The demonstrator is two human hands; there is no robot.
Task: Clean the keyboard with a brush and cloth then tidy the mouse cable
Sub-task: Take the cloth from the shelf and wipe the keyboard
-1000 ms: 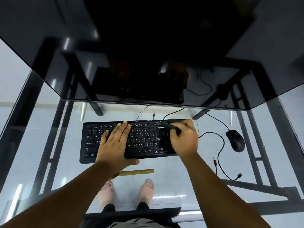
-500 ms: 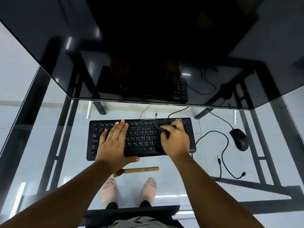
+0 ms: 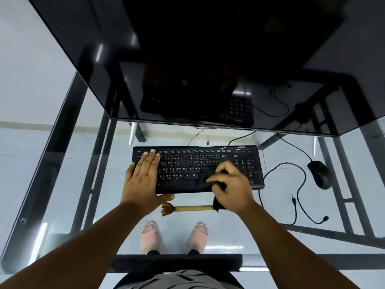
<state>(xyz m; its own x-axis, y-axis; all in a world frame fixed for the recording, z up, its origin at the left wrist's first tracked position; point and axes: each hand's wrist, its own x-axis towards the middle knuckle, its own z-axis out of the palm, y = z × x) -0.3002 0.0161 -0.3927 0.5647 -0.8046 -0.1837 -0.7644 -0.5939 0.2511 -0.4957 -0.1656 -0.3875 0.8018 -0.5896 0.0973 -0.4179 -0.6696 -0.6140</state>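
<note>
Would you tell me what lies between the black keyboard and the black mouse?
In the head view, only a loop of black mouse cable on bare glass desk.

Transparent glass desk point(image 3: 62, 184) carries: black keyboard point(image 3: 187, 167) at centre, wooden-handled brush point(image 3: 187, 208) at 6 o'clock, black corded mouse point(image 3: 318, 174) at 3 o'clock.

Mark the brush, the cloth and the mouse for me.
brush point(image 3: 193, 208): head view, middle of its wooden handle.
cloth point(image 3: 217, 205): head view, dark tail hanging below the right hand.
mouse point(image 3: 319, 175): head view, centre of its back.
</note>
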